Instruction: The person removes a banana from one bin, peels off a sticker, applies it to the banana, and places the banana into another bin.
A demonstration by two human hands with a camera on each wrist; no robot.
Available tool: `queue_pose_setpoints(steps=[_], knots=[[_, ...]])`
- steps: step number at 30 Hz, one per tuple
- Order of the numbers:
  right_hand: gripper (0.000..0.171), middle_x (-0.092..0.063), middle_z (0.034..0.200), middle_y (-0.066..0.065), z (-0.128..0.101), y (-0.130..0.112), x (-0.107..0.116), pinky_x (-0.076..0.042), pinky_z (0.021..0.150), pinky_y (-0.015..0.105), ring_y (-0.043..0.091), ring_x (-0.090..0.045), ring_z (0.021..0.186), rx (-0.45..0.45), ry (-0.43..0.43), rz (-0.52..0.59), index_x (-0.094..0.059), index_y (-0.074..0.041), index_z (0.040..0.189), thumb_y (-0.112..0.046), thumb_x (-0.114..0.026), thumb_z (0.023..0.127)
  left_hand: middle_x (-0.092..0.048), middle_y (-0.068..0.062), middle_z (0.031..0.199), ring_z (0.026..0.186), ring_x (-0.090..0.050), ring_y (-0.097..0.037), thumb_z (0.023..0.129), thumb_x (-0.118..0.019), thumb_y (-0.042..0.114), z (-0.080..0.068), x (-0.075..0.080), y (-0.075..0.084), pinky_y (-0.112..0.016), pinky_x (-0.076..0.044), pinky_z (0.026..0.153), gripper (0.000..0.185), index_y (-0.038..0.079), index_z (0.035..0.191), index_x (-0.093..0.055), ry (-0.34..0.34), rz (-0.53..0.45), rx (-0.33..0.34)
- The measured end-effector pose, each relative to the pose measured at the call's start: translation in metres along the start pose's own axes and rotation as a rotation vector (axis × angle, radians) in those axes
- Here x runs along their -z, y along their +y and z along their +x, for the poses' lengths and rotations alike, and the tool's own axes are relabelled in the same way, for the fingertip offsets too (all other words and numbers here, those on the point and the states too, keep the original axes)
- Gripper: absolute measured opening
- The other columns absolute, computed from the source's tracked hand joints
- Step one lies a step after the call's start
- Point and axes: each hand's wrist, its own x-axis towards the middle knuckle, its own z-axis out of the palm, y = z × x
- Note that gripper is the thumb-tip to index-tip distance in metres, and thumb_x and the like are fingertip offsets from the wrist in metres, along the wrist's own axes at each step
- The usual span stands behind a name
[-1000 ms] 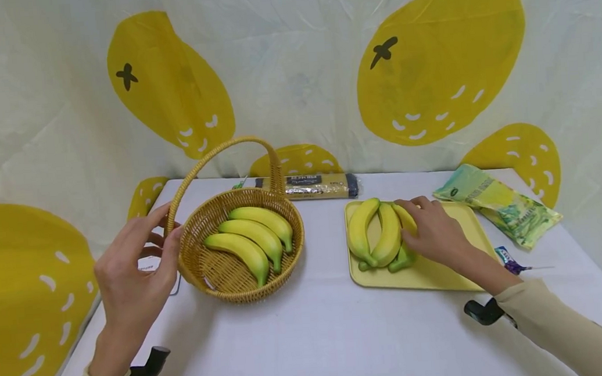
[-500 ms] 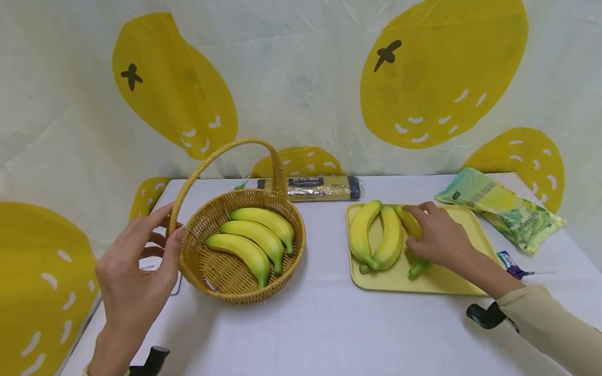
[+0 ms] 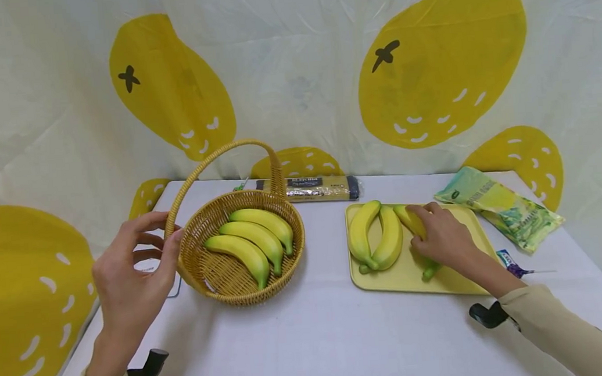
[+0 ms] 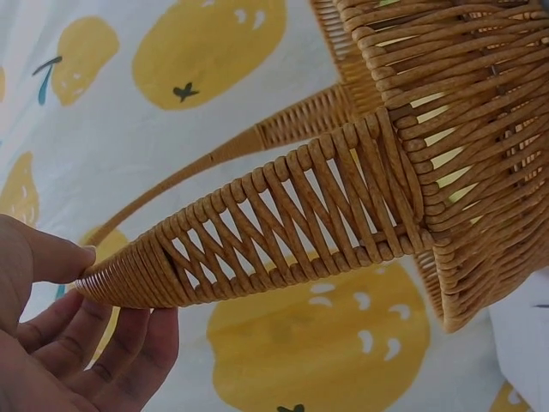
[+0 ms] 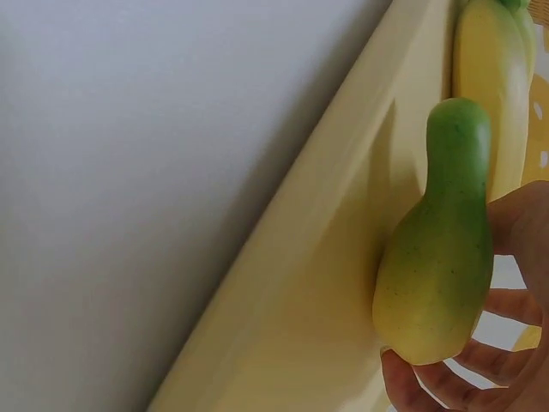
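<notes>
On the left of the head view, my left hand (image 3: 134,275) pinches the handle (image 3: 197,172) of a wicker basket (image 3: 246,298) between thumb and fingers. The left wrist view shows the thumb on one side of the handle (image 4: 257,223). Three bananas (image 3: 238,253) lie side by side in the basket. Over a yellow tray (image 3: 468,226), my right hand (image 3: 443,236) grips a banana (image 3: 411,221), partly hidden by the fingers. In the right wrist view that banana (image 5: 437,266) points its green end toward the camera. Two more bananas (image 3: 363,233) lie at the tray's left side.
A long clear-wrapped package (image 3: 322,188) lies behind, between basket and tray. A green-yellow bag (image 3: 498,206) touches the tray's far right corner. A purple-wrapped lollipop (image 3: 513,265) lies to its right. A white card (image 3: 149,265) is partly behind my left hand.
My right hand has shifted slightly right with its banana, opening a gap to the two other bananas. My left hand stays at the basket handle.
</notes>
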Motion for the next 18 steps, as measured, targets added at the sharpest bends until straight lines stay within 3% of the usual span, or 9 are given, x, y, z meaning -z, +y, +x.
queue_pose_setpoints(steps=[12,18], knots=[[0.065,-0.058,0.122,0.032,0.002,0.007,0.015,-0.053,0.054,0.049,0.041,-0.061,0.086,0.094,0.072,0.005,-0.056,-0.001,0.143,-0.012,-0.073,0.081,-0.075,-0.013,0.108,0.081,-0.061,0.000,0.079,-0.085,-0.015,0.001,0.001,0.001,-0.006,-0.052,0.072,0.047,-0.006,0.122,-0.071,-0.012,-0.015,0.020],[0.063,-0.060,0.119,0.033,0.004,0.004,0.022,-0.055,0.060,0.054,0.043,-0.063,0.087,0.171,0.121,0.006,-0.058,0.001,0.141,-0.009,-0.072,0.080,-0.074,-0.013,0.108,0.081,-0.062,-0.002,0.078,-0.084,-0.016,0.001,0.002,0.000,-0.006,-0.052,0.073,0.048,-0.006,0.123,-0.071,-0.018,-0.032,0.022]])
